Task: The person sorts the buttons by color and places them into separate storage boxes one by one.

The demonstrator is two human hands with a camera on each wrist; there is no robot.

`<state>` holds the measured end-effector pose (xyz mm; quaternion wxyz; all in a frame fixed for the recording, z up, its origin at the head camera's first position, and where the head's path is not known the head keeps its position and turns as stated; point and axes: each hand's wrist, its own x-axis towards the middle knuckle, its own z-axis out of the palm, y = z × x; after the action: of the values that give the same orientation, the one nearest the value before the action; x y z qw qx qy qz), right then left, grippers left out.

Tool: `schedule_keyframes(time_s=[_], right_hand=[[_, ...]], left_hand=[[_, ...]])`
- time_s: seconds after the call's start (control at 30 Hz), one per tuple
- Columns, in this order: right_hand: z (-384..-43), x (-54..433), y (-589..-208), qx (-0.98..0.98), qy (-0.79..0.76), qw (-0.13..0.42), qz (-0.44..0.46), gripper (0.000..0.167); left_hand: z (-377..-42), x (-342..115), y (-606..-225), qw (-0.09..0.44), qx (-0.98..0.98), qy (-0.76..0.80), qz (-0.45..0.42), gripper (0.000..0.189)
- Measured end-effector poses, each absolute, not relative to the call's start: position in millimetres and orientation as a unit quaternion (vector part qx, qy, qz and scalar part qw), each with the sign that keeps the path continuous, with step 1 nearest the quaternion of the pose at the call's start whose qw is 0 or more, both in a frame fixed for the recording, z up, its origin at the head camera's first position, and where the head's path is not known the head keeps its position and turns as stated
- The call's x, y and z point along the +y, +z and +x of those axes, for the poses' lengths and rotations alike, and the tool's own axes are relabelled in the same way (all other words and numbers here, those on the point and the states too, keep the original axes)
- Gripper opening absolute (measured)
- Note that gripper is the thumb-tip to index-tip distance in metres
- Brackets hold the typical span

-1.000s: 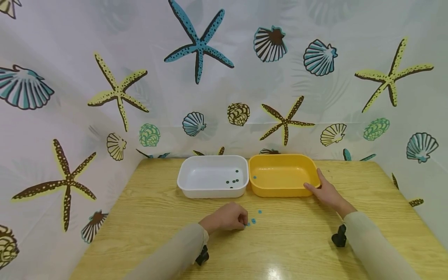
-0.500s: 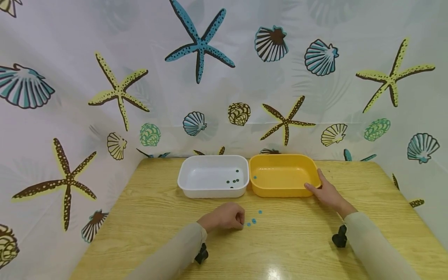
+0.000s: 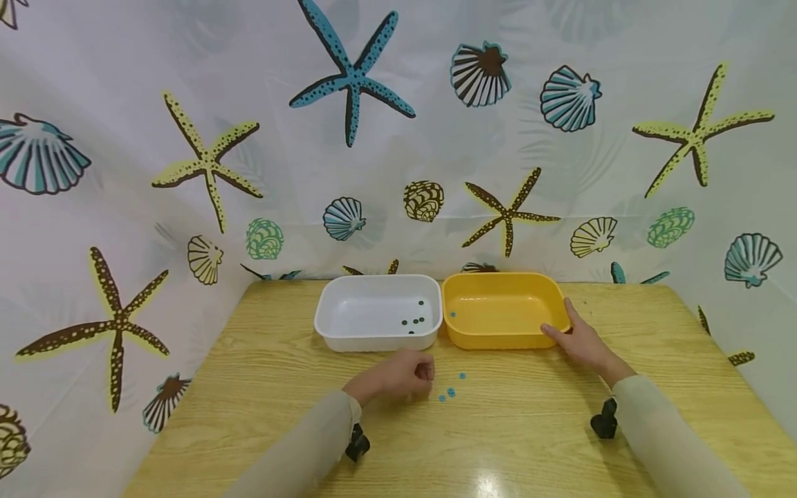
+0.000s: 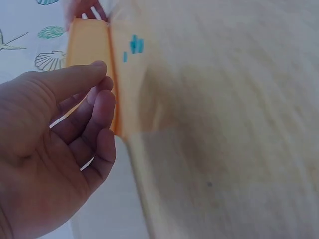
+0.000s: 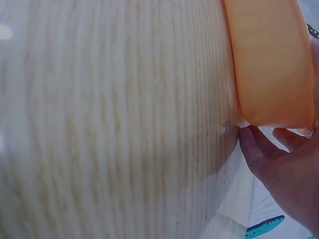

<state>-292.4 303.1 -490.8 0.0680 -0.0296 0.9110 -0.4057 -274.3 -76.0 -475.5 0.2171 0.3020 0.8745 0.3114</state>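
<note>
My left hand [image 3: 405,373] hovers over the table in front of the white tub [image 3: 373,343], fingers curled in and thumb tip close to the index fingertip. I cannot tell whether something small is pinched there. To its right lie several small blue buttons [image 3: 451,392]. My right hand [image 3: 585,344] grips the right end of the yellow tub [image 3: 498,342], thumb at the front rim and fingers along the outer wall. In the right wrist view, its fingertips [image 5: 245,134] sit low against the orange-looking wall [image 5: 274,99]. One blue button [image 3: 452,315] lies inside the yellow tub.
Several dark green buttons [image 3: 416,321] lie in the right part of the white tub. Both tubs stand side by side at the back of the wooden table [image 3: 529,429]. A white curtain [image 3: 398,159] printed with starfish and shells encloses the back and sides.
My left hand has drawn back from beside the blue buttons, slightly left and away from me toward the white tub. My right hand stays on the yellow tub.
</note>
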Motion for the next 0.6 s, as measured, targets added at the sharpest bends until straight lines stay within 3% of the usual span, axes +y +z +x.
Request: schedule_keyframes(time_s=[0.27,0.6], right_hand=[[-291,301,-487,0.912,-0.401,0.078,-0.021,0.103],[-294,303,-492,0.91,-0.407,0.075,-0.025,0.102]], left_hand=[[-281,-70,-450,0.161,0.875,0.342,0.303,0.003],[-294,-67,-434,0.119,0.877,0.377,0.274,0.009]])
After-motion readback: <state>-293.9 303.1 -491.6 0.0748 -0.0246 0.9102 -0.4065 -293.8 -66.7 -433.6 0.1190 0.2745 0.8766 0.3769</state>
